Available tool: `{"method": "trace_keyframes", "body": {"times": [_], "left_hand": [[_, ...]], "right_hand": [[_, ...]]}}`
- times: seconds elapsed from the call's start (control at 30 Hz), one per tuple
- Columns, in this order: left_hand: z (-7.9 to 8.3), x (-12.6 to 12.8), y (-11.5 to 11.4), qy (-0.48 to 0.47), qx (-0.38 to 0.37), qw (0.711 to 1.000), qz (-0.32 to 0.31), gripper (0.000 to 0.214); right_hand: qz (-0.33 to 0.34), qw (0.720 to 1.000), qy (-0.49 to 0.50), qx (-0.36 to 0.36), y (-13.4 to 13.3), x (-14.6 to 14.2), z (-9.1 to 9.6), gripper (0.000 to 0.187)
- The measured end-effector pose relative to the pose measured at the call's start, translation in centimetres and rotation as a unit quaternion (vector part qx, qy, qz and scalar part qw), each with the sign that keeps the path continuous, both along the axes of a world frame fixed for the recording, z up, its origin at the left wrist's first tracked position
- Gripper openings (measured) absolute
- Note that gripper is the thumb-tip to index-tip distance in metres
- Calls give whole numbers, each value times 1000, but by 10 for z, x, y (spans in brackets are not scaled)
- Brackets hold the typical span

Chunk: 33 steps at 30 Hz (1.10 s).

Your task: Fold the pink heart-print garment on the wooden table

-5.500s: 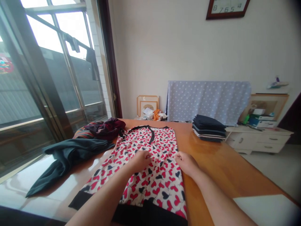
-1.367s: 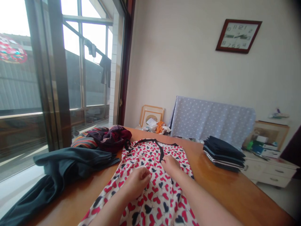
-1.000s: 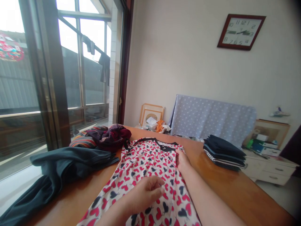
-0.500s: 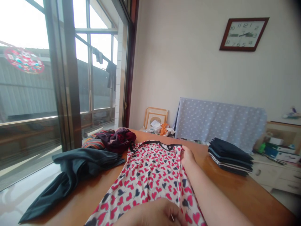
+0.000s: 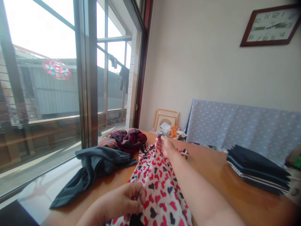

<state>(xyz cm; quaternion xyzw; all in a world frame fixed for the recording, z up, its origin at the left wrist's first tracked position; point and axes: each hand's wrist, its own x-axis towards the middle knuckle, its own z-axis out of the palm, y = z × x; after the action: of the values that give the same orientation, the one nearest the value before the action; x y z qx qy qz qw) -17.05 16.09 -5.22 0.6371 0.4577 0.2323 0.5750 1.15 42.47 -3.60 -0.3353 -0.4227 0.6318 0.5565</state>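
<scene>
Fingers (image 5: 161, 145) of the right hand (image 5: 167, 147) clasp the heart-print garment (image 5: 161, 190).

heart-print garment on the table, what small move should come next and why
I'd probably lower the right hand and lay the black-trimmed edge down flat: that hand is pinching it up, and the heart-print garment is rumpled around there. The left hand is curled at the lower part, so it could perhaps steady the cloth.

garment (image 5: 162, 188) on table (image 5: 211, 166) | stack (image 5: 257, 169) right | bundle (image 5: 133, 139) behind left
</scene>
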Motion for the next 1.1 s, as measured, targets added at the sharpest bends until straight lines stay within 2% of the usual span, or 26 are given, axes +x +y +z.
{"method": "trace_keyframes", "body": {"times": [0.07, 0.13, 0.27, 0.37, 0.53, 0.63, 0.73, 0.83, 0.9, 1.0, 1.1], "left_hand": [[-4, -14, 0, 81, -16, 996, 20, 29], [-6, -22, 1, 156, 9, 987, 34, 34], [-4, -16, 4, 259, 143, 952, 79, 35], [-4, 5, 5, 286, 192, 933, 101, 33], [1, 58, -6, 267, 238, 933, 45, 29], [9, 87, -15, 242, 244, 939, 0, 27], [7, 105, -21, 248, 262, 932, -27, 25], [-14, 115, -20, 261, 295, 918, -45, 39], [-36, 122, -17, 284, 336, 892, -99, 46], [-69, 132, -12, 331, 368, 861, -117, 20], [-82, 137, -11, 332, 401, 844, -130, 18]], "right_hand": [[37, 998, -43, -22, -8, -15, -10, 17], [40, 995, -81, -36, -15, -15, -21, 21], [-31, 989, -139, -49, -21, 24, -42, 22], [-114, 975, -178, -64, -24, 73, -55, 21], [-220, 937, -256, -92, -43, 151, -75, 17], [-244, 910, -318, -104, -55, 178, -85, 14], [-244, 884, -387, -94, -60, 184, -90, 13], [-232, 851, -466, -69, -58, 178, -90, 17], [-226, 821, -522, -49, -53, 172, -88, 21], [-219, 775, -593, -24, -45, 163, -85, 25], [-205, 742, -638, -5, -39, 156, -85, 32]]}}
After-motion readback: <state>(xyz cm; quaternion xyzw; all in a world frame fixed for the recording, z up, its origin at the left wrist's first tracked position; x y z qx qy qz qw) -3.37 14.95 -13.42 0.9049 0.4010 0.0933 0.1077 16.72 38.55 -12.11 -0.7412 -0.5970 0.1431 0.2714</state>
